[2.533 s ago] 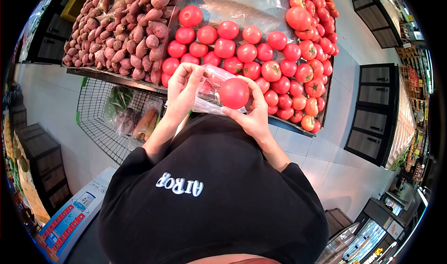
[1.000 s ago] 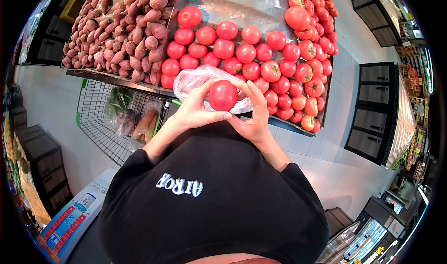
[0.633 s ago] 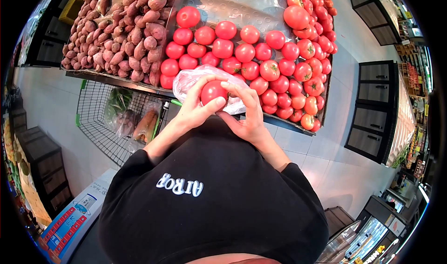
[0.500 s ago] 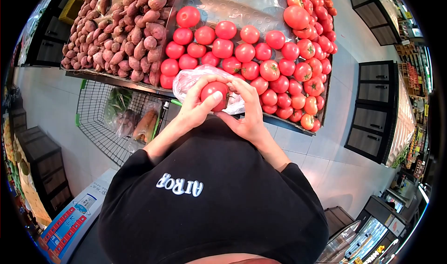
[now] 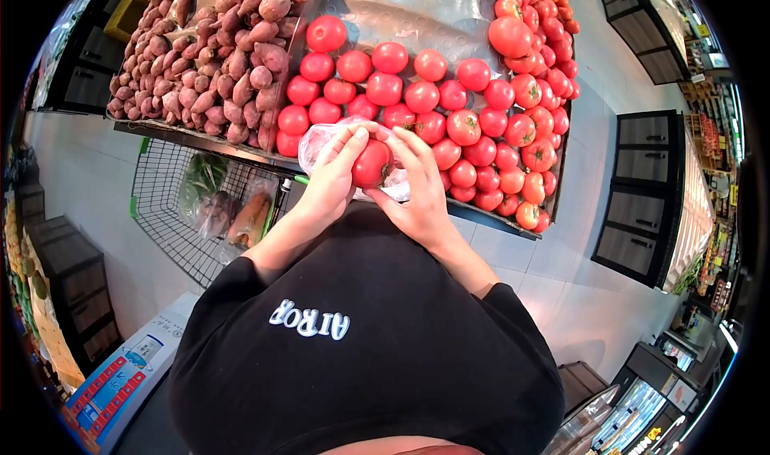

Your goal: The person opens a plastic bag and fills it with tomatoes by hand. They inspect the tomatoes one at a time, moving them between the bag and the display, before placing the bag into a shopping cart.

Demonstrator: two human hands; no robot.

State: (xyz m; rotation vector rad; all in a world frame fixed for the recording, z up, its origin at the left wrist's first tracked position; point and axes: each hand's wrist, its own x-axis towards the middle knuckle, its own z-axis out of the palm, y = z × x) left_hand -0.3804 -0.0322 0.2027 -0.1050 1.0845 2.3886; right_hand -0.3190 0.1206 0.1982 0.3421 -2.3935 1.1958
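Note:
Between my two hands is a red tomato (image 5: 372, 165), its stem end turned to the right. My left hand (image 5: 333, 173) is closed on its left side, thumb and fingertips near the top. My right hand (image 5: 417, 184) curves round the right side, with fingers at the upper edge and the thumb low down. Behind the hands, a thin clear plastic bag (image 5: 314, 144) shows at the left and below the tomato; which fingers grip it is hidden. Loose tomatoes (image 5: 421, 97) lie just beyond on the display stand.
Sweet potatoes (image 5: 200, 70) are heaped at the left of the stand. A wire shopping cart (image 5: 160, 206) with bagged vegetables (image 5: 250, 214) stands at my left. Dark cabinets (image 5: 642, 190) are across the aisle on the right. A printed carton (image 5: 120, 383) sits at lower left.
The tomato has turned a little in my hands. My left thumb has slid from its front face up to its upper left edge, and my right fingers have come further over the top.

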